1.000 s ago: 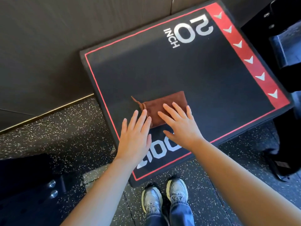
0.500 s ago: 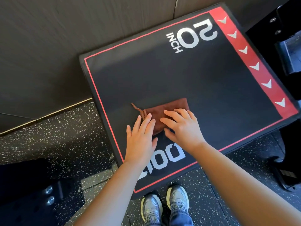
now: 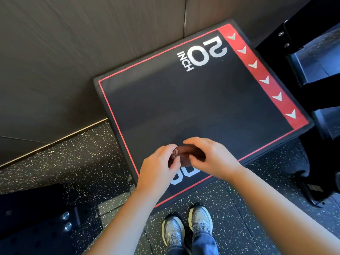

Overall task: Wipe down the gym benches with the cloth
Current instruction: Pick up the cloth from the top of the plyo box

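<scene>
Change: a second ago the cloth (image 3: 185,153) lay flat on the desk (image 3: 184,107) under straight fingers; now it is gathered into a small brown bunch between both hands.
Left hand (image 3: 160,162): fingers curled, pinching the cloth's left end.
Right hand (image 3: 211,159): fingers curled over the cloth's right part, gripping it.
Cloth position: above the near strip of the desk, close to the white lettering; whether it touches the surface or is lifted clear cannot be told.
Meaning for the task: probably the cloth is being bunched into a pad, so wiping has yet to begin; nearly all of the black top looks untouched.
Desk edges: far and left edges stand close to the wall (image 3: 73,52); the right edge, with its red arrow strip, sits just beside a black frame (image 3: 312,70); the near edge is just ahead of the shoes (image 3: 185,227).
Open room: the whole top ahead of the hands is bare, so long strokes away from the body look free; sweeps to the right should stop short of the frame.
Floor (image 3: 73,162): speckled rubber, with dark equipment (image 3: 36,218) at lower left.
</scene>
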Motion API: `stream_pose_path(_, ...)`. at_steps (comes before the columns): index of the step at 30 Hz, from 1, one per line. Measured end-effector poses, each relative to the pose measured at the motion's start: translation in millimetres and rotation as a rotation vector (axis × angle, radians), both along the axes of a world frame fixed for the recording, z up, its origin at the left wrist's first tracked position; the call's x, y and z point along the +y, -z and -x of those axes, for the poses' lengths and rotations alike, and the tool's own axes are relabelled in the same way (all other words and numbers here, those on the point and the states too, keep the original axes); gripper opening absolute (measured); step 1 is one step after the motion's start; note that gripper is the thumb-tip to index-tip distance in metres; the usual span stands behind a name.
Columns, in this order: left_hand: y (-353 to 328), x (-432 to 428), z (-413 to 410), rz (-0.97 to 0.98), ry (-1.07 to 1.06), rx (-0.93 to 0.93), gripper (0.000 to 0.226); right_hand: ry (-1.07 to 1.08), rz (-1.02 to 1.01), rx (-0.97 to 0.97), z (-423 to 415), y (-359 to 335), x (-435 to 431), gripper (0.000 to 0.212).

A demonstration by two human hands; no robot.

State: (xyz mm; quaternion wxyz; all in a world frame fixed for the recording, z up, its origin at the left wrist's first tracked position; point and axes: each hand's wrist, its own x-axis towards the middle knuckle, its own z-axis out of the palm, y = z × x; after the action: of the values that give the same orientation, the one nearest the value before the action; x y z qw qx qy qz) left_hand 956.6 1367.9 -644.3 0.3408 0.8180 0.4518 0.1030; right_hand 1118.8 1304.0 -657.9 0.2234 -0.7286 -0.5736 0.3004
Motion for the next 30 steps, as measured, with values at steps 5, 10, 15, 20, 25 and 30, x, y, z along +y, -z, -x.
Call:
stream_pose_path(5,-42.3,-20.1,-2.9,0.007,0.059,-0.037,0.025,0.027,-0.026,0.061,9.2,-33.6,-37.9,0.058)
stream_pose_path(10,-96.4,-37.7,-6.6,0.034,0.124,-0.093,0.024,0.117,-0.107,0.091,10.0,-76.0,-60.0,0.042)
stream_pose_path(15,-153.3,-46.4,-6.3,0.056,0.197,-0.139,0.031,0.103,-0.167,0.045,3.3,-142.2,-81.3,0.029)
stream_pose_path(20,-208.0,-62.7,-3.0,-0.097,0.29,-0.175,0.031,0.079,-0.186,-0.079,1.5,-218.2,-105.3,0.029)
stream_pose_path(25,-250.8,-83.7,-6.6,-0.333,0.385,-0.172,0.04,0.169,-0.169,-0.171,10.1,-274.6,-134.1,0.029)
stream_pose_path(30,-287.0,-99.3,-9.9,-0.581,0.495,-0.05,0.059,0.378,-0.072,-0.184,14.6,-307.6,-170.1,0.035)
